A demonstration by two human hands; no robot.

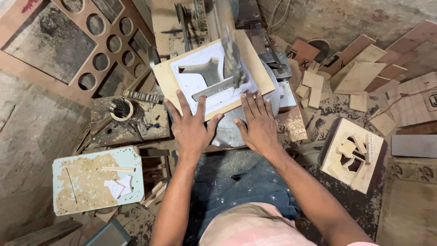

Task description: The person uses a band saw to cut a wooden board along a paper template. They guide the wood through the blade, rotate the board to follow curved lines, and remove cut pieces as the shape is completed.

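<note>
A square plywood board (169, 80) with a white paper pattern glued on top lies on the round metal table (227, 132) of a saw. A shape is cut out of the board's middle. The thin saw blade (234, 61) meets the board near its right side and looks blurred. My left hand (190, 125) lies flat on the board's near edge, fingers spread. My right hand (257, 120) presses flat on the board's near right corner and the metal table. Both hands sit just in front of the blade.
A dusty light-blue board (93, 180) with paper scraps lies at lower left. A board with round holes (107, 43) leans at upper left. Wood offcuts (359, 75) litter the right, and a cut-out plywood square (353, 155) stands there. A round tin (122, 109) sits left of the saw.
</note>
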